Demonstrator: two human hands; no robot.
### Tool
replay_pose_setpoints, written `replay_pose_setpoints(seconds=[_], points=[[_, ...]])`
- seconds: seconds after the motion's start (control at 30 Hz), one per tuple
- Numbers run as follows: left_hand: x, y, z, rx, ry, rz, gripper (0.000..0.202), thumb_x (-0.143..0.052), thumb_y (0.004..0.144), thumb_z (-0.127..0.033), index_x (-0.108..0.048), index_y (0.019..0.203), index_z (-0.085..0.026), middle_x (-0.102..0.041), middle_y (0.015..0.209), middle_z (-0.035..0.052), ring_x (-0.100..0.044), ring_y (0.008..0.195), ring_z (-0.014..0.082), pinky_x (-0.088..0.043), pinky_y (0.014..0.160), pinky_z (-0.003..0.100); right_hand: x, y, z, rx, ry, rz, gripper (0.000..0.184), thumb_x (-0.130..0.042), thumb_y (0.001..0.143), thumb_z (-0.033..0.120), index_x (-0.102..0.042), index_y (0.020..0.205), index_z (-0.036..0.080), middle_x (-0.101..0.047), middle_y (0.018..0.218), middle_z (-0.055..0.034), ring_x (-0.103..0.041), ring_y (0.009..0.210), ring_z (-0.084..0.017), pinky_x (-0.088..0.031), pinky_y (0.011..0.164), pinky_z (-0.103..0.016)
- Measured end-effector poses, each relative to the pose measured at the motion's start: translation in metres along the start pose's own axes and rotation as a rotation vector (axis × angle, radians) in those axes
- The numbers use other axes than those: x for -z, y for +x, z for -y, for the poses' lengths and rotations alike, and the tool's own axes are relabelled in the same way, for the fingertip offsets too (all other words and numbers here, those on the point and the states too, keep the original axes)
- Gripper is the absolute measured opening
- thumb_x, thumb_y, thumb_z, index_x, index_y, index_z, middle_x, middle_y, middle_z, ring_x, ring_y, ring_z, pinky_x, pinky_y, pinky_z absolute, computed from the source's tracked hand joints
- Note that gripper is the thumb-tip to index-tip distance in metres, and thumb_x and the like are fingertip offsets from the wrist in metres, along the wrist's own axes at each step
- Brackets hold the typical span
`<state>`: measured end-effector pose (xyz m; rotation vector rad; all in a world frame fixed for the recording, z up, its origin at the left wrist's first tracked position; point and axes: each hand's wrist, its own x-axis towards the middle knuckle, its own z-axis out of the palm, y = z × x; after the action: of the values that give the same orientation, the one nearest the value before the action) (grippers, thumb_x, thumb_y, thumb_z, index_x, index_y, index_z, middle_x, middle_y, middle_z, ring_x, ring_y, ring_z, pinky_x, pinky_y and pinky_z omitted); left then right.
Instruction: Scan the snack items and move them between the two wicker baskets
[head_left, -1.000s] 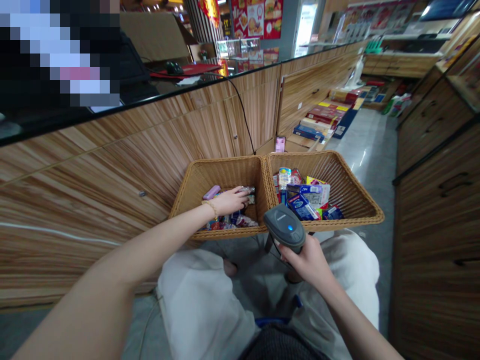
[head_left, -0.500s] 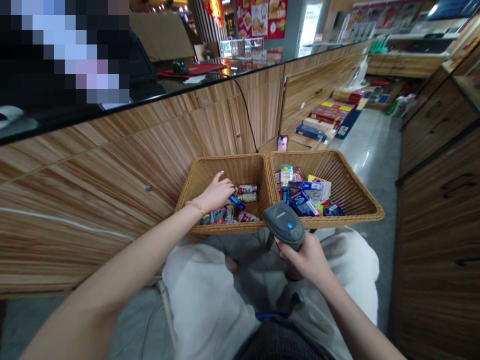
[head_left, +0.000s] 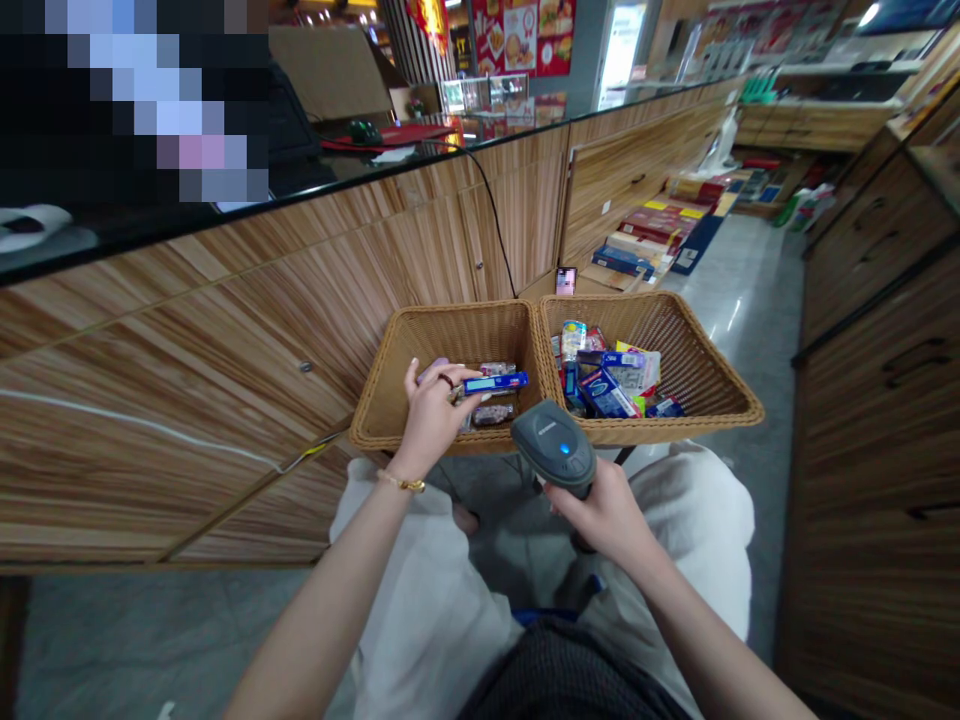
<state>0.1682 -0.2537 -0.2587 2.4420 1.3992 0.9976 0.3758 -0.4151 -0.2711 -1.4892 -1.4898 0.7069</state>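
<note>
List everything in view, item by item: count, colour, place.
left wicker basket: 1, tan, in front of the person, under the left hand
right wicker basket: 1, tan, touching the left basket's right side
mixed packets and boxes: many, mostly blue and white, in the right basket
wood-veneer counter: 1, striped brown, along the left
black cable: 1, black, down the counter front
stacked boxes: many, red, yellow and blue, on the floor beyond
blue packet: 1, blue, in the left hand
barcode scanner: 1, dark grey, in the right hand
gold bracelet: 1, gold, on the left wrist
left hand: 1, over the left basket
right hand: 1, around the scanner's grip
</note>
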Motion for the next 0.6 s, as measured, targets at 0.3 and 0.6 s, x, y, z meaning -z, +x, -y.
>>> replay_pose_setpoints(seconds=[0.3, 0.6], points=[[0.001, 0.007, 0.012, 0.019, -0.18, 0.034, 0.03, -0.055, 0.1, -0.034, -0.075, 0.121, -0.029, -0.077, 0.123, 0.0035, -0.063, 0.126, 0.0255, -0.041, 0.115, 0.047, -0.001, 0.001, 0.001, -0.009, -0.002, -0.023, 0.013, -0.059, 0.077, 0.031, -0.062, 0.068, 0.022, -0.071, 0.058, -0.0039, -0.071, 0.06, -0.024, -0.051, 0.059, -0.029], [-0.001, 0.008, 0.016, 0.045, -0.13, 0.096, 0.032, -0.05, 0.102, -0.03, -0.076, 0.121, -0.033, -0.076, 0.124, 0.0015, -0.06, 0.131, 0.025, -0.037, 0.118, 0.049, -0.004, 0.003, -0.002, -0.013, -0.005, 0.003, 0.016, -0.059, 0.08, 0.033, -0.064, 0.07, 0.021, -0.072, 0.058, -0.0042, -0.071, 0.061, -0.025, -0.052, 0.061, -0.03]])
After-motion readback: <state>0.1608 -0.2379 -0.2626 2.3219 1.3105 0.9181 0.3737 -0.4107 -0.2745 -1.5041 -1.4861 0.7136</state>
